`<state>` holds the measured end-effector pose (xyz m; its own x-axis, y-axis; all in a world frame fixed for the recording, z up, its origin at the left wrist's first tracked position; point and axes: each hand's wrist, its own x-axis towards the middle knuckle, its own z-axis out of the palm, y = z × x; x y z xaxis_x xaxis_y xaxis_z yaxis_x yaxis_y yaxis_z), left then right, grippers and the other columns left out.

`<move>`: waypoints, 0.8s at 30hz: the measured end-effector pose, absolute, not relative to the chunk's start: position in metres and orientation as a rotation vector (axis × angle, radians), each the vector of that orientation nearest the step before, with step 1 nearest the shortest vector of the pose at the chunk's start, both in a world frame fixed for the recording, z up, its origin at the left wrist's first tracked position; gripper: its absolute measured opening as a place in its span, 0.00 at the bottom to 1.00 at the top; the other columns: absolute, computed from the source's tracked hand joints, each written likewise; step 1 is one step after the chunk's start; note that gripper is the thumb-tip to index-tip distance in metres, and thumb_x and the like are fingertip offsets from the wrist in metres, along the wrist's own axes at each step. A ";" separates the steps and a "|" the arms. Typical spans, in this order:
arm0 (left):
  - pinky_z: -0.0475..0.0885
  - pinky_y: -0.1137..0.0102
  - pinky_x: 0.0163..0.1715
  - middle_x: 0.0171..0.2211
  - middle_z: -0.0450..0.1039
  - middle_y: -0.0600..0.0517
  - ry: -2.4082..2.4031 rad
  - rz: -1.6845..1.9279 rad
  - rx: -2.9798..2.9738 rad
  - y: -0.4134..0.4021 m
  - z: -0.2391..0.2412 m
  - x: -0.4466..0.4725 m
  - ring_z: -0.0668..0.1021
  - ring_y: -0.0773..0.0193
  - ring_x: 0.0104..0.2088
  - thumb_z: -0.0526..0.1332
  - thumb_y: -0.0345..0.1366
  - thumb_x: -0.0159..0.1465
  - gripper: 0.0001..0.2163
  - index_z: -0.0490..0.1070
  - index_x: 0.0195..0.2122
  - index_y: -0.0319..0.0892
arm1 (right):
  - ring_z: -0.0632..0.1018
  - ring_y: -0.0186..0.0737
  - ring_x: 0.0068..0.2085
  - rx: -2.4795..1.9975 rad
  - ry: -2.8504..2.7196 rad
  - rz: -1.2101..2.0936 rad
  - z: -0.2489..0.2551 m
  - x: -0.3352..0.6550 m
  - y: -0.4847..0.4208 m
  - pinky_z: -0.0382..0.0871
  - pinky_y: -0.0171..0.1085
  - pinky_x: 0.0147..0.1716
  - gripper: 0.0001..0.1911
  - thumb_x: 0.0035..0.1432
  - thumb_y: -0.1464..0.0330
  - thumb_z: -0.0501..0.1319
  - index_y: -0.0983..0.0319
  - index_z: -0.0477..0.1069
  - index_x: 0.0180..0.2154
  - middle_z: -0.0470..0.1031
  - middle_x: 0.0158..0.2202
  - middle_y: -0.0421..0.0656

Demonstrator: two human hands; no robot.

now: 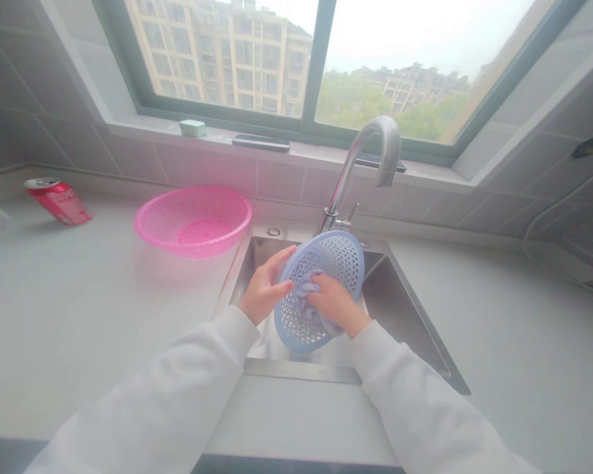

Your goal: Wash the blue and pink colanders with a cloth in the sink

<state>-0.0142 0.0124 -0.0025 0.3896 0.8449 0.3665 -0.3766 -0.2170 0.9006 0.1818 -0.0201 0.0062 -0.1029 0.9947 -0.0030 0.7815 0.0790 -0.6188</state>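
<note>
White sleeves (143, 388) lie nearest, extended over the worktop (103, 316). A blue plastic basket (340, 260) is held tilted above the stainless steel sink (393, 303), its edge grasped by the fingers (281, 263) of the left hand (264, 289). A lilac cloth (304, 306) is pressed into its hollow under the curled right hand (333, 303). A pink basket (192, 224) and a fallen red can (59, 201) rest on the worktop. A chrome faucet (370, 145) rises before the tiled wall (133, 161); a green sponge (192, 128) sits on the window sill (143, 128) above.
</note>
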 end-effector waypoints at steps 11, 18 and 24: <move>0.61 0.42 0.69 0.64 0.73 0.40 0.558 1.148 1.393 0.003 -0.007 -0.005 0.70 0.32 0.67 0.74 0.52 0.54 0.36 0.74 0.62 0.44 | 0.78 0.49 0.47 -1.186 -2.131 0.672 0.012 0.149 -0.038 0.71 0.46 0.51 0.17 0.51 0.76 0.60 0.59 0.79 0.42 0.82 0.45 0.46; 0.66 0.42 0.64 0.60 0.77 0.38 0.449 1.134 1.150 0.007 0.001 -0.009 0.76 0.33 0.62 0.76 0.52 0.52 0.39 0.73 0.63 0.41 | 0.80 0.47 0.38 -1.961 -2.150 0.722 0.013 0.163 -0.036 0.68 0.40 0.39 0.08 0.54 0.73 0.60 0.60 0.78 0.33 0.83 0.38 0.48; 0.63 0.42 0.68 0.65 0.73 0.40 0.464 1.163 1.236 0.001 0.000 -0.006 0.70 0.33 0.67 0.75 0.51 0.54 0.38 0.72 0.65 0.44 | 0.77 0.51 0.53 -1.850 -1.798 0.272 0.010 0.186 -0.014 0.69 0.45 0.55 0.09 0.56 0.72 0.59 0.60 0.77 0.37 0.79 0.48 0.51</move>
<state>-0.0059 0.0012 -0.0001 0.3985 0.8693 0.2924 -0.4292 -0.1050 0.8971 0.1864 -0.0144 0.0103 0.0891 0.9710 0.2217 0.8618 0.0365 -0.5060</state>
